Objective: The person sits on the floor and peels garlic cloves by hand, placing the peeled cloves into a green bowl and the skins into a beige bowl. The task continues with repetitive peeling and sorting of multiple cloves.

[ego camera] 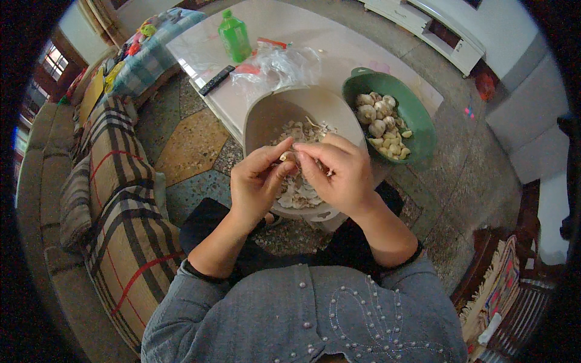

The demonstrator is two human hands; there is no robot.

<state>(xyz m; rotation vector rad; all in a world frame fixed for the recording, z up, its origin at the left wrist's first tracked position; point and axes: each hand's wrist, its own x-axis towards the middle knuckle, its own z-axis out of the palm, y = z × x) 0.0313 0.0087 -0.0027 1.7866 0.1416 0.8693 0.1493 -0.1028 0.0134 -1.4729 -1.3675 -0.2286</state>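
My left hand [258,174] pinches a garlic clove [287,157] between thumb and fingers. Close against it, the thumb and forefinger of my right hand [342,170] are pressed together at the clove; what they grip is too small to make out. Both hands are above a beige plastic basin [263,111] holding loose garlic skins [297,195]. Beside it on the right stands a green plastic basin [420,113]. Whole garlic bulbs [376,111] lie in its upper part, and peeled cloves [392,146] are heaped at its near end.
On the pale table [327,27] are a green bottle [234,38], a black remote control [217,80] and crumpled clear plastic bags [281,68]. A sofa with a plaid cover [131,218] runs along the left. At the lower right is a fringed woven mat [494,281].
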